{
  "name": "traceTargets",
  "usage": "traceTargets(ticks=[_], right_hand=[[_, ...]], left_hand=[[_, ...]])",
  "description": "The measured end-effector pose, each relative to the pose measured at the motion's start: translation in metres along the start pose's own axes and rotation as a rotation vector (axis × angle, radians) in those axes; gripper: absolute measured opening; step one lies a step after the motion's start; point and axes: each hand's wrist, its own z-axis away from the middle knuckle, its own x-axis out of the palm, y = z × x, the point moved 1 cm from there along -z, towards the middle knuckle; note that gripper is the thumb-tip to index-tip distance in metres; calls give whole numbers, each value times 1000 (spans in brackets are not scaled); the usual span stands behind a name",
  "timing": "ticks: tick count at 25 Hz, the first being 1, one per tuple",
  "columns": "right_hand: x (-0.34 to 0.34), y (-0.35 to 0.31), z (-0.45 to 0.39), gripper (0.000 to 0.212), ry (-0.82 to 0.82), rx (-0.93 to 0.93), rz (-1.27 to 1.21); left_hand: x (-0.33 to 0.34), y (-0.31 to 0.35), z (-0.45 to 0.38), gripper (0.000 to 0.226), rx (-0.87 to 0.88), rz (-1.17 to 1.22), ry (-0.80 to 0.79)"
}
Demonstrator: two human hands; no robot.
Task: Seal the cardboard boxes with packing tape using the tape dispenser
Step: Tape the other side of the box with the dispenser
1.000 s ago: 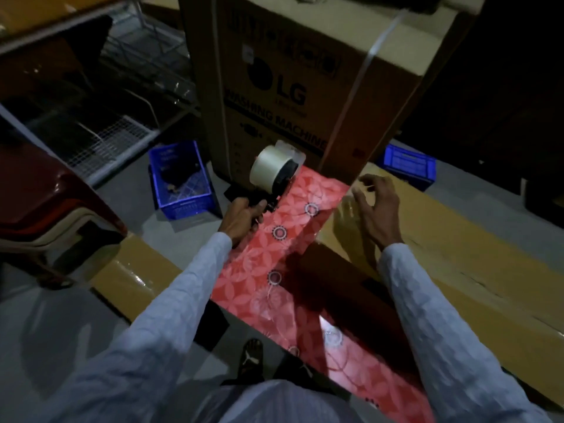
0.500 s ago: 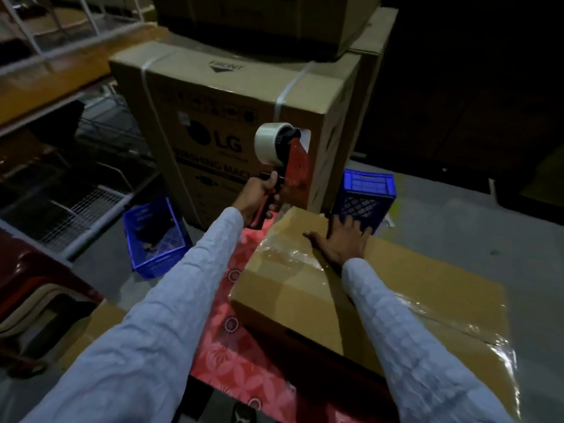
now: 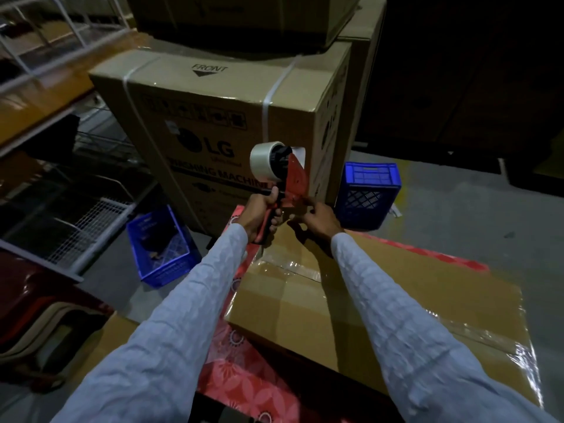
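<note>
A red floral-patterned surface (image 3: 244, 380) carries the taped cardboard box (image 3: 381, 306), which lies flat on it.

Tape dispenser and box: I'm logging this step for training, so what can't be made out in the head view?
- Tape end at the tape dispenser: the right hand covers it, so whether the fingers pinch tape is unclear.
- Dispenser handle: mostly wrapped by the left hand.
- Cardboard box: both sleeves cross it; its near right corner runs to the frame's edge.
- Left blue crate: contents too dark to identify.
</note>
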Motion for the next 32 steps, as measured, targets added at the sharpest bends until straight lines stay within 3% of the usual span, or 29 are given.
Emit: traceTargets(ticks=[3,6,13,21,32], right_hand=[[10,-6,1,23,-54,58,84],[11,-6,-2,32,-19,47,312],[23,-11,-5,39,26,-32,460],[22,-9,0,43,61,21,476],[31,-11,-3,35,75,93,474]], left_hand=[[-13,-15,1,53,-10,-65,27],[-19,-22,6,49,39,-57,45],[-29,-42,29,47,30,-28,97],[-41,-75,66,55,147,-90,124],[-64,-120,139,31,150,-46,210]])
